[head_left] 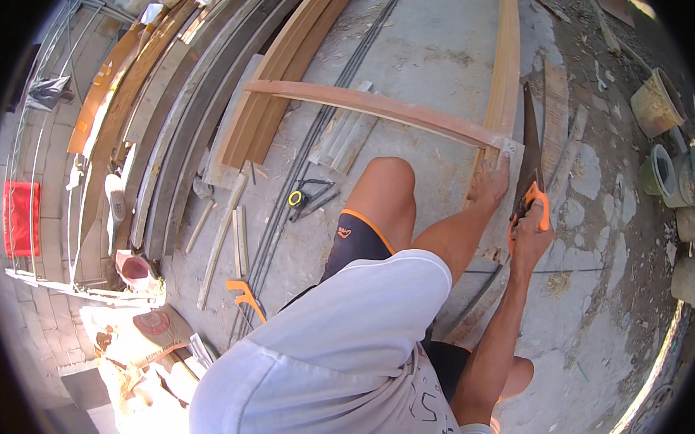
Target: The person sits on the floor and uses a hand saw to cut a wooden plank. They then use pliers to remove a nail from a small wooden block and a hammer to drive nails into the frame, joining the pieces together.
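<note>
My right hand (529,231) is closed round the orange handle of a handsaw (530,135). Its dark blade points away from me, right beside the end of a reddish wooden board (373,103). That board lies crosswise, its left end on a stack of brown planks (268,92). At its right end it meets a long pale timber (504,63) running away from me. My left hand (492,180) grips this corner, fingers on the board's end. Whether the saw teeth touch the wood I cannot tell. My bent knee (385,180) is left of my left hand.
Long grey timbers (170,139) lie at the left. Thin metal rods (283,165) cross the concrete floor, near a black tool with a yellow ring (296,197). Another orange handle (246,297) lies nearer me. Buckets (657,103) stand far right; a sack (147,334) rests lower left.
</note>
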A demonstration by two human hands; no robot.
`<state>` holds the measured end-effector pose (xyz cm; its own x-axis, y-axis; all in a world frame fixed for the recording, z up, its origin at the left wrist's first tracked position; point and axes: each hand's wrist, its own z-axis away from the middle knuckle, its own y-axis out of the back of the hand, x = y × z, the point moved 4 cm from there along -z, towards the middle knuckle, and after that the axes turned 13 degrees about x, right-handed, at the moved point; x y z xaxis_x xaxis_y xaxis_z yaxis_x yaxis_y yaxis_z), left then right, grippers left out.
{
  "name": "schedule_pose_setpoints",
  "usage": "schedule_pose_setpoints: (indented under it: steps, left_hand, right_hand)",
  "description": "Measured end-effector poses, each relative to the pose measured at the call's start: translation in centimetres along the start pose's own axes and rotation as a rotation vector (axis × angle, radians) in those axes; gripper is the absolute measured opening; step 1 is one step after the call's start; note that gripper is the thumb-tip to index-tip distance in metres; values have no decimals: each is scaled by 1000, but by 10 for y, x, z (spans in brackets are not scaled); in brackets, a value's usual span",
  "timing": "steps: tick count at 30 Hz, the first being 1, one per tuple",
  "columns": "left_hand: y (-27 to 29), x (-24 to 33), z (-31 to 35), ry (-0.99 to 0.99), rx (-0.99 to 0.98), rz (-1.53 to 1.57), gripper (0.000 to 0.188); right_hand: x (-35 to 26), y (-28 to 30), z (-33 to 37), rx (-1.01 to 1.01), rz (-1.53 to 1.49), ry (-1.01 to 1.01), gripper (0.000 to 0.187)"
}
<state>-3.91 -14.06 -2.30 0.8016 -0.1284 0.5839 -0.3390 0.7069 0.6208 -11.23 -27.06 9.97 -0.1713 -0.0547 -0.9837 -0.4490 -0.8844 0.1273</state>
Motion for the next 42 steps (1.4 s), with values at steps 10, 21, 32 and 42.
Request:
schedule_pose_setpoints:
  steps: [10,21,32,42]
  left_hand:
    - [-4,-2,-7,12,-6,125,99]
    - [-12,0,-7,-92,64,115,100]
    - [-2,-7,-17,-85,75,161,102]
    - [-2,-2,-10,-87,59,136,102]
  right_hand:
    - [11,73,82,101,85,-185,46]
    - [11,37,25,-39,138,48,39]
    - [-11,170,207,-42,328,-45,53]
    - [-4,26,24,-69,228,-89,38]
